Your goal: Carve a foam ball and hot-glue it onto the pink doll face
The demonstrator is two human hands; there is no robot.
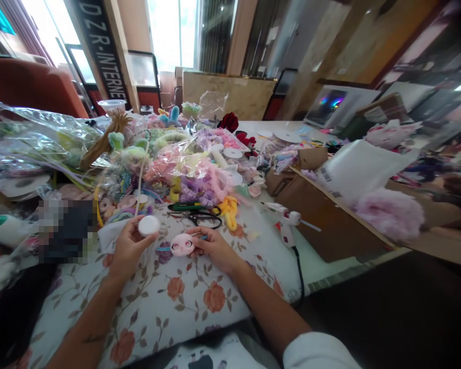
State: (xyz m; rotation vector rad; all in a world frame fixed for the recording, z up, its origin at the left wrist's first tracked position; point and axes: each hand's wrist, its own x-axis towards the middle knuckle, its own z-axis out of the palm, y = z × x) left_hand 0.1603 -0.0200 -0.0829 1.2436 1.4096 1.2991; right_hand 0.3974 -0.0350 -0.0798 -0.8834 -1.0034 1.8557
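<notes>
A big table fills most of the view, and it wears a white cloth with red flowers and green leaves. On the far part of it lies a huge pile of clear bags stuffed with fluffy craft bits in pink, purple, yellow and green. On the right side sits a brown cardboard box with a puffy pink ball of fur on it.

Near the box lies a white glue gun, and its black cord runs down over the table edge. A pair of black scissors rests just past the hands, beside a yellow fuzzy piece.

The left hand is lifted a little over the cloth. Its fingers are closed around a small white round disc, pinching it at the edge.

The right hand lies low on the cloth. Its fingers grip a little pink doll face, which sits between the two hands, right by the white disc but not touching it. A thin blue strip pokes out beside the face.
</notes>
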